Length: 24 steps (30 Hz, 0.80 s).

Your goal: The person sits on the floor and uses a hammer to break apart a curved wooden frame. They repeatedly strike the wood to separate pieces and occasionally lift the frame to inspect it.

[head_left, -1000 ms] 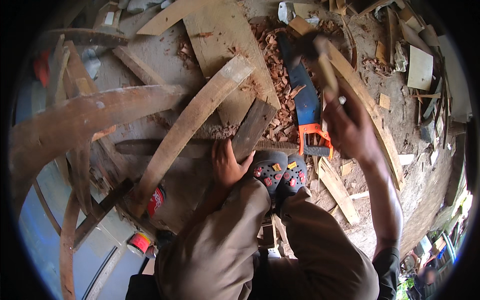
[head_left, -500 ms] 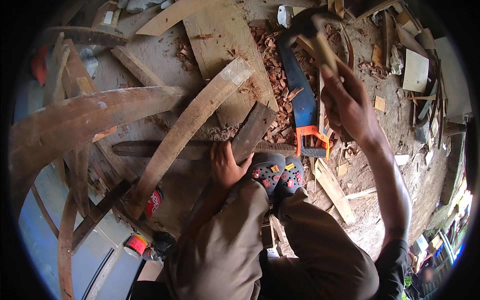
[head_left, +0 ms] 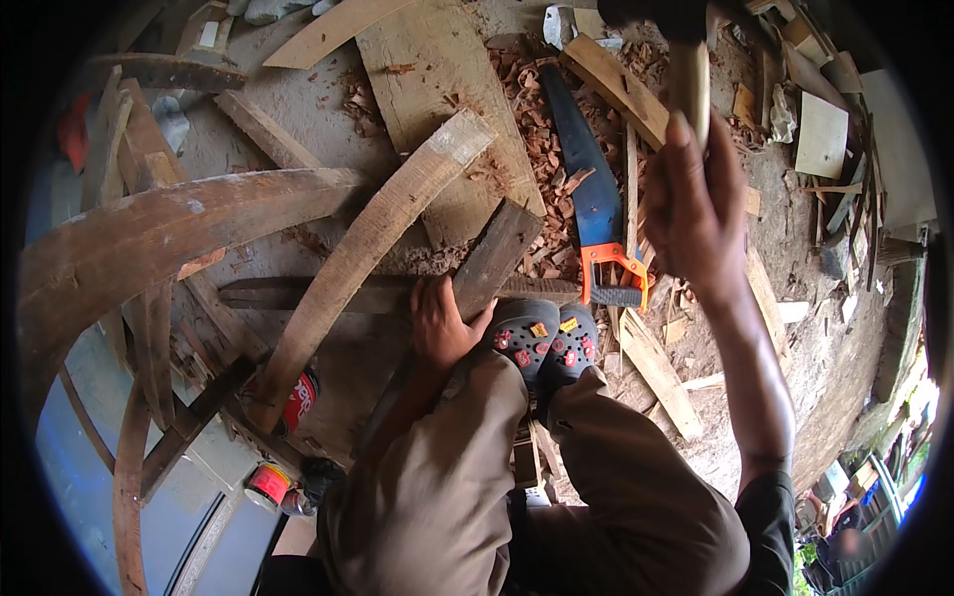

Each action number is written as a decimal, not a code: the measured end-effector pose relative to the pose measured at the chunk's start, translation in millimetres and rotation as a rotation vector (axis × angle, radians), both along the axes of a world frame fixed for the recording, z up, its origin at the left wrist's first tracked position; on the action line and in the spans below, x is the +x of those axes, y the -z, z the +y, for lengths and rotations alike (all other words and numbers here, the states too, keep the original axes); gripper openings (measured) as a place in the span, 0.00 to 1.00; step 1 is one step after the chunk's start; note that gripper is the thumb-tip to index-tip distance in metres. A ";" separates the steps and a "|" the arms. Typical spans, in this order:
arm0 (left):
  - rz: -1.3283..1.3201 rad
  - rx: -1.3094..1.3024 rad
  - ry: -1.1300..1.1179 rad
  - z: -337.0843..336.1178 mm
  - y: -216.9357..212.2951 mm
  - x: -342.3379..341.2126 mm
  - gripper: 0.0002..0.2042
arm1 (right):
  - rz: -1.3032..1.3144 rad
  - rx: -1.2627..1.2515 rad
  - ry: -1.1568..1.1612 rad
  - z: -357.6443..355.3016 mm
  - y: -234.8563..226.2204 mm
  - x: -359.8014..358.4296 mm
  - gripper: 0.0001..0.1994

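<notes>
Item: my left hand, fingers and thumb clamped on a dark plank, which slants across a low timber just ahead of my grey clogs. Item: my right hand, wrapped tight round a wooden-handled striking tool, well apart from the plank; its dark head is cut by the upper edge, so hammer or adze I cannot tell. Item: handsaw, blue blade, orange handle, lying by reddish wood shavings, right of the plank. Item: curved timber, pale-ended, left of the plank. Handling notes, my judgement: left grip best set low and firm, fingertips well back from the plank's far end; plank borne solidly on the low timber; any swing clear of fingers and clogs.
</notes>
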<state>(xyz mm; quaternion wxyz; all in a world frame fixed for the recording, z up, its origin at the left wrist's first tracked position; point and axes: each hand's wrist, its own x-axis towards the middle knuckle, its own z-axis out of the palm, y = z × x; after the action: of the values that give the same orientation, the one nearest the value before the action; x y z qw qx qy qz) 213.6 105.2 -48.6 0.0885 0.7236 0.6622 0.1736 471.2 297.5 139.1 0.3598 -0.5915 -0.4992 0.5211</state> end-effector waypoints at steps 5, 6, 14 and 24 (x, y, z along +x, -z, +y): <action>-0.003 -0.003 0.045 7.6 -0.8 0.6 0.38 | -0.251 -0.042 -0.484 -58.8 64.8 22.1 0.20; -0.004 -0.017 0.036 4.4 -1.5 -1.2 0.38 | -0.246 -0.162 -0.498 -52.4 46.9 19.9 0.20; 0.004 -0.016 0.015 2.3 -2.1 -0.3 0.38 | 0.081 -0.116 -0.004 0.2 -11.2 -2.1 0.24; 0.009 -0.033 0.013 4.4 -2.0 -0.2 0.38 | -0.318 -0.743 -0.523 25.1 24.2 35.9 0.19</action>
<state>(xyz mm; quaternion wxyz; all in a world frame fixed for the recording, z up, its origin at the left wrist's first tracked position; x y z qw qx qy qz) 213.4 109.6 -46.7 0.0984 0.7273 0.6604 0.1588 507.1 322.5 114.9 -0.0998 -0.6070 -0.4599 0.6404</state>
